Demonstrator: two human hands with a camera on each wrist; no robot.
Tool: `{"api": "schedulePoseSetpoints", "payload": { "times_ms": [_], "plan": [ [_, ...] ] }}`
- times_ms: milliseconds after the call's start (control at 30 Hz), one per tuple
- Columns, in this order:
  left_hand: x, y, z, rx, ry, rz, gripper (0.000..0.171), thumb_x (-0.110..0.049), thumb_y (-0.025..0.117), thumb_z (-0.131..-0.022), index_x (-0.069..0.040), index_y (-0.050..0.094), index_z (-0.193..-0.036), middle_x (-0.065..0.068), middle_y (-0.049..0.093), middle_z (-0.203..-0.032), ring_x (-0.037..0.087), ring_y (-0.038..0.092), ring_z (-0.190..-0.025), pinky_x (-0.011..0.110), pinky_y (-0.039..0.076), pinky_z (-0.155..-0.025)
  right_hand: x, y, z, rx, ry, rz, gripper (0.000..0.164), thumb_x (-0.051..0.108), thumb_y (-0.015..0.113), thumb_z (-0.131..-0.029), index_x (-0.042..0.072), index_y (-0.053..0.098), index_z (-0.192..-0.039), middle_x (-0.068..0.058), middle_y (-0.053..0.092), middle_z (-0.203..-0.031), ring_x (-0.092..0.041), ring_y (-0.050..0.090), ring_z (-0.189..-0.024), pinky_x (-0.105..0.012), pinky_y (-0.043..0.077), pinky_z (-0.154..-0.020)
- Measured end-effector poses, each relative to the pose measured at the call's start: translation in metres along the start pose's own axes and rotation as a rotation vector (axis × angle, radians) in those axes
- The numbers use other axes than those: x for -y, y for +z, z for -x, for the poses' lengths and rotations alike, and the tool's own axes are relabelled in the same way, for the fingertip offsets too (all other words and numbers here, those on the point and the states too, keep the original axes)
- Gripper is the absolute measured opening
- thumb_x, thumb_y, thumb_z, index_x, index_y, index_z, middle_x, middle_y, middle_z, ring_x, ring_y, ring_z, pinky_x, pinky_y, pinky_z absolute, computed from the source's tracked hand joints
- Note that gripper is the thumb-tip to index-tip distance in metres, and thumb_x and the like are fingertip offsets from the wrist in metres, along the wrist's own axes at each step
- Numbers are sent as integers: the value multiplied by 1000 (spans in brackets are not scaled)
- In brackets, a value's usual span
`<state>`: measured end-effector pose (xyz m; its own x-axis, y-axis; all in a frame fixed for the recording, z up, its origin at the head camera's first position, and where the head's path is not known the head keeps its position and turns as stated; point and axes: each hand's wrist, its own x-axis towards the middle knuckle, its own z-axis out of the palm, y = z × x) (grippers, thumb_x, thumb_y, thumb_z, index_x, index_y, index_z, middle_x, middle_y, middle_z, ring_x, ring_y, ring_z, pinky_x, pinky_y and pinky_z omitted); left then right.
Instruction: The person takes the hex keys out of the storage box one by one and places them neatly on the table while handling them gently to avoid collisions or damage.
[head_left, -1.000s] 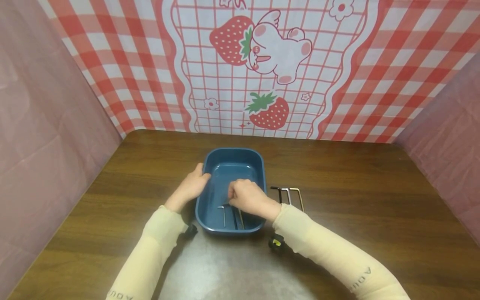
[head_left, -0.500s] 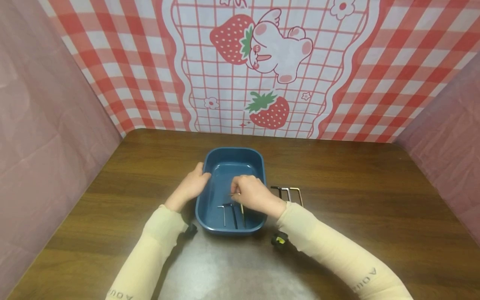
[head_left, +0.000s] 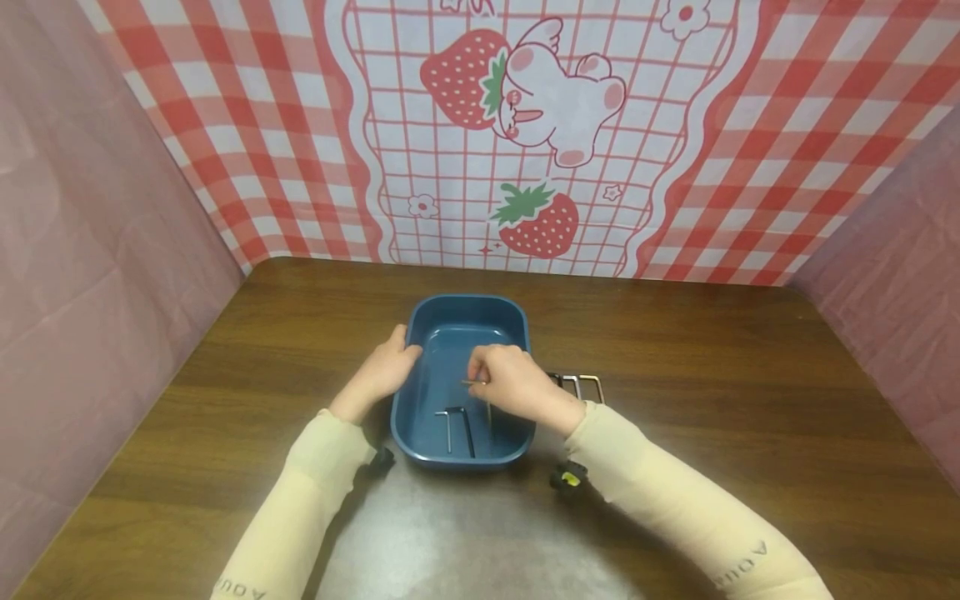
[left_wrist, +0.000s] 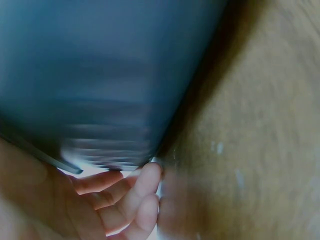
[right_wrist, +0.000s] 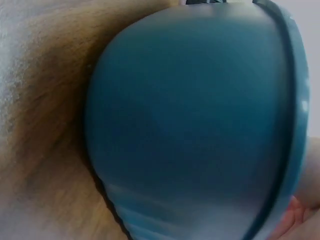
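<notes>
Pinching a gold hex key (head_left: pixel 471 382), the right hand (head_left: pixel 519 385) was poised over a blue tray (head_left: pixel 467 310)

The tray sat at the centre of the frame on a brown wooden table (head_left: pixel 262 358). Thumb and bent fingers of the right hand gripped the gold key over the tray's right half; whether its lower end touched the tray floor, I could not tell. The left hand (head_left: pixel 381 371) held the tray's left rim, thumb over the edge and fingers along the outside wall, as the left wrist view also showed.

Inside, towards the tray's lower edge, lay a short silver key (head_left: pixel 449 432) and, just beside it, a black key (head_left: pixel 468 433). Right of the tray, partly hidden by the right wrist, lay a second black key (head_left: pixel 556 377), a second silver key (head_left: pixel 577 387) and a second gold key (head_left: pixel 594 379). Pale yellow sleeves (head_left: pixel 288 508) covered both arms. A red-checked strawberry cloth (head_left: pixel 453 167) filled the upper frame, with pink curtains (head_left: pixel 82 275) at both sides.
</notes>
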<state>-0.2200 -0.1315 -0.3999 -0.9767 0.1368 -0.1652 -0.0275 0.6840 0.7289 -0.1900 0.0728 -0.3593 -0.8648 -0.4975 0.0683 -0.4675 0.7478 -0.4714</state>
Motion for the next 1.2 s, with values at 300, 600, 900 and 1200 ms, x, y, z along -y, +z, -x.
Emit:
{"api": "schedulePoseSetpoints", "payload": {
  "times_ms": [300,600,900,1200],
  "plan": [
    [-2,-1,1,-8,5,-8,43,-28,32,-94,-2,32,-128,22,49,-125,31,52,-105,47,42,-88,1,-12,1,-41,7,-17,14,16,72,-74,14,59,-78,4,53,-66,-9,49,-60,-24,41,-55],
    [-3,-1,2,-14,11,-18,43,-27,33,-94,-2,33,-128,23,49,-124,32,52,-104,47,42,-88,0,-18,4,-36,34,-12,16,19,72,-74,14,58,-79,3,53,-67,-9,49,-57,-24,40,-55],
    [-3,0,2,-4,13,-13,44,-27,32,-94,-1,32,-129,24,48,-126,33,52,-106,47,42,-88,-4,-23,8,-57,32,-35,16,18,72,-75,14,57,-80,3,54,-66,-9,50,-57,-24,41,-54],
    [-3,0,1,-5,16,-13,44,-27,32,-94,-1,31,-130,24,47,-128,35,51,-110,48,41,-90,-10,-36,11,-105,54,-69,13,17,69,-79,13,58,-83,2,58,-72,-11,53,-63,-25,43,-55]
  ]
}}
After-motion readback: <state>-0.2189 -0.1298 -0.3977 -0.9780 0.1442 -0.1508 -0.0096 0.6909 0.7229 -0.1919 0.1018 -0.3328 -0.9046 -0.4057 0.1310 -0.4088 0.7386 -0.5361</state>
